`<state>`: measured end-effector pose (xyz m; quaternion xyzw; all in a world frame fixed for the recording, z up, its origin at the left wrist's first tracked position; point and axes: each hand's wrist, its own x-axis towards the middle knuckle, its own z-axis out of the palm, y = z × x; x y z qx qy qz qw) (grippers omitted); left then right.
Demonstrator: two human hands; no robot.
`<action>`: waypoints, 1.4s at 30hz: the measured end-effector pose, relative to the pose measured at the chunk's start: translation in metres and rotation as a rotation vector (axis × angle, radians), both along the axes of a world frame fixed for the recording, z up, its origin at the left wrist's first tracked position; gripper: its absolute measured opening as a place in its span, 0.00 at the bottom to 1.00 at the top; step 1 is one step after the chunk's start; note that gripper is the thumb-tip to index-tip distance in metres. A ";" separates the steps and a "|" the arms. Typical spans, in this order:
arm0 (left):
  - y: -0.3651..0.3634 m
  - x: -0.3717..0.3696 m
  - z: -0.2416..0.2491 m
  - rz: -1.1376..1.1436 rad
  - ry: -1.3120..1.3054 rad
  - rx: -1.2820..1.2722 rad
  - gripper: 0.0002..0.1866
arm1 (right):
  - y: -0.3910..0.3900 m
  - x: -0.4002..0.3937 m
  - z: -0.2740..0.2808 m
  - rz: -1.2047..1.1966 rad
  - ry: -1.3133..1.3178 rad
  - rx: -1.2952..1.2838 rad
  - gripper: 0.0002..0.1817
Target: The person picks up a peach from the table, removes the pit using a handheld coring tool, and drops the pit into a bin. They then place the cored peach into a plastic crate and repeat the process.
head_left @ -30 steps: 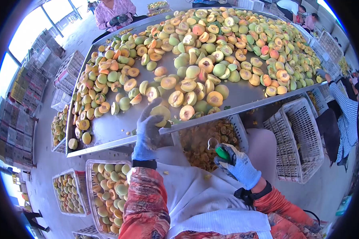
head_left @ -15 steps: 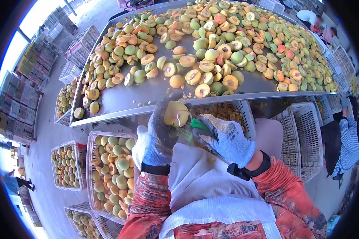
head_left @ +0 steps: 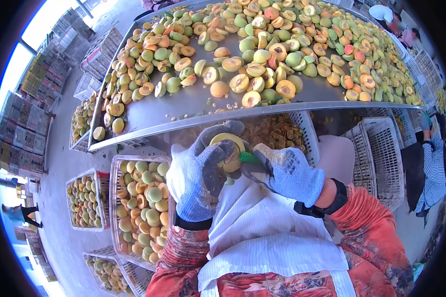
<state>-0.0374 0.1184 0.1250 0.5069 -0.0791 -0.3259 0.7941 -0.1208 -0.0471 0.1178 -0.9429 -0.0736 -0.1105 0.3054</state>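
My left hand [head_left: 203, 168], in a blue-grey work glove, is closed around a yellow peach [head_left: 231, 141] just below the table's front edge. The peach's round cut face is turned partly upward, and my fingers cover much of it. In my gloved right hand [head_left: 287, 171] is a green-handled cutting tool [head_left: 249, 157], its handle end pointing at the peach. The working end of the tool is hidden at the fruit. Beyond my hands, many halved peaches [head_left: 233, 64] lie on the metal table [head_left: 193, 109].
A crate of whole peaches [head_left: 142, 208] stands at my left, with a smaller crate [head_left: 87, 200] beyond it. Under the table edge is a crate of peach scraps [head_left: 275, 133]. Plastic crates [head_left: 383, 158] stand at the right. Another person's checked sleeve [head_left: 432, 168] shows far right.
Both hands have come closer together around the peach. The peach has turned so that its cut face shows, and my left fingers now lie across it. The view has shifted slightly.
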 end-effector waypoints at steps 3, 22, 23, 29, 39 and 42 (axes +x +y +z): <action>-0.012 -0.022 -0.003 0.262 -0.272 0.039 0.18 | 0.014 -0.012 -0.008 0.024 0.098 0.220 0.17; -0.033 -0.020 -0.020 0.490 -0.336 0.398 0.12 | 0.019 -0.013 -0.026 -0.001 0.212 -0.385 0.29; -0.032 -0.018 -0.021 0.481 -0.262 0.410 0.13 | 0.020 -0.016 -0.026 0.007 0.218 -0.321 0.26; -0.027 -0.018 -0.001 0.221 -0.292 0.603 0.14 | -0.023 -0.008 -0.018 0.200 0.165 -0.528 0.29; -0.028 0.001 -0.033 0.238 -0.583 0.463 0.10 | 0.013 -0.020 -0.031 -0.003 0.280 0.258 0.29; -0.040 0.017 -0.029 0.243 -0.498 0.385 0.12 | -0.007 0.007 0.002 0.026 0.868 0.858 0.22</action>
